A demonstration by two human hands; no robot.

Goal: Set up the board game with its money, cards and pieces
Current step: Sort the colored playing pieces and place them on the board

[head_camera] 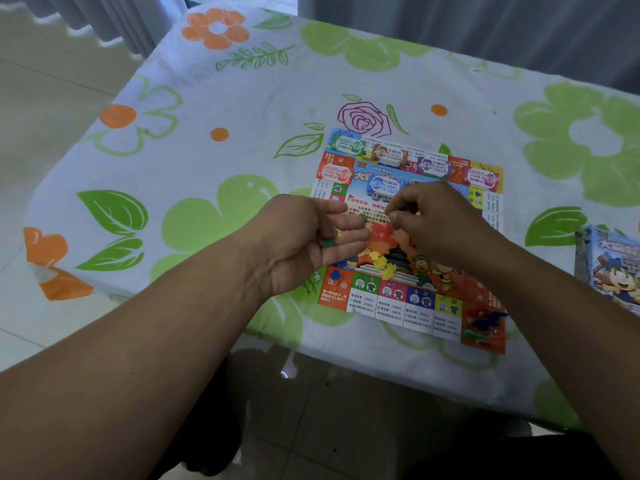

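The board (391, 299) lies flat toward the right half of the surface (242, 116), its near edge close to the surface's near edge. Money stacks (433, 166) sit in a row along the board's far edge, with one more by its left edge and one in the centre. A few loose yellow pieces (381, 266) lie on the picture in the middle of the board. A small cluster of blue, green and red pawns (485, 322) sits on its near right corner.

My left hand (304, 237) hovers over the board's left edge, fingers nearly straight, carrying tiny green and yellow pieces (326, 241) loose on them. My right hand (436, 223) is just beside it over the centre. Its fingertips are drawn together in a pinch, but I cannot tell whether a piece is between them. The box (613, 268) rests at the right edge of the surface, well apart from the board.

The risk I see is spilling. Nothing clamps the pieces on my left hand, so a slight tilt could send them scattering across the board or onto the cloth. My right forearm passes close above the pawns at the near right corner, and lowering it could sweep them off the near edge. The board looks like thin creased paper, so a nudge from either wrist could shift it and topple the money.
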